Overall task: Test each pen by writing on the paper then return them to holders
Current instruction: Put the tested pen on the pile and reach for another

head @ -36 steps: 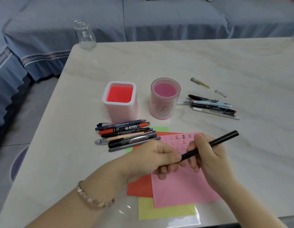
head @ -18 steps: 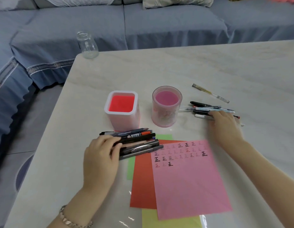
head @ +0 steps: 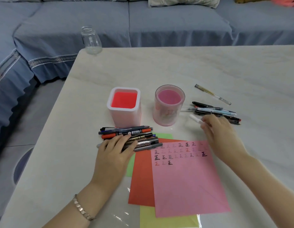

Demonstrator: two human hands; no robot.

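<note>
The left hand (head: 116, 151) lies palm-down on the pile of pens (head: 136, 134) just in front of the square holder (head: 123, 89). Its fingers are fairly straight and spread over the barrels, pressing on them rather than wrapping anything. The forearm comes up from the bottom left, with a bracelet (head: 82, 209) on the wrist.

The right hand (head: 220, 134) reaches in from the bottom right, past the top right corner of the pink paper (head: 189, 183), and its fingers pinch a white pen (head: 194, 118). The pen's pale end pokes out toward the round holder (head: 164, 116). The rest is buried under the hand and it's all a bit blurry, so there's no telling if it's capped or even off the worktop (head: 225, 66).

Just behind that hand sits the second bunch of pens (head: 215, 110), the nearest ones partly covered by the knuckles. The left hand hides the left ends of the lower pens in its pile. Rows of small written marks fill the top of the pink paper. The yellow sheet (head: 167, 221) underneath gets chopped off by the bottom edge.
</note>
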